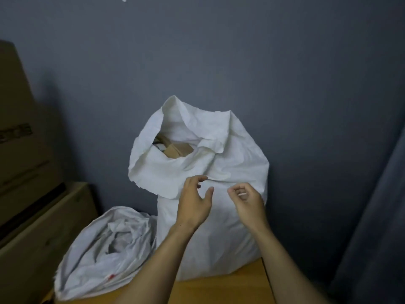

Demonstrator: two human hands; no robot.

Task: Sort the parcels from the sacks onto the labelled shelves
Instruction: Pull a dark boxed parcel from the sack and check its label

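Tall white sack (236,154) stands upright on the table (219,290), at its far edge against the grey-blue wall (241,62) and close to the right edge. Mouth open, rim folded down and crumpled. A brown cardboard parcel (175,150) shows inside the mouth, with something paler partly hidden beside it.

Second sack (103,244) lies slumped at the left edge of the table, touching the tall sack's base, its cloth collapsed inward.

Left hand (194,200) is raised in front of the tall sack just under the folded rim, fingers spread and loosely bent, gripping nothing. Right hand (247,202) is beside it, fingers curled inward, nothing seen in them. Possibly the fingertips brush the cloth; cannot tell.

Left of the table: stacked cardboard boxes (19,139). Right: dark curtain (377,216).
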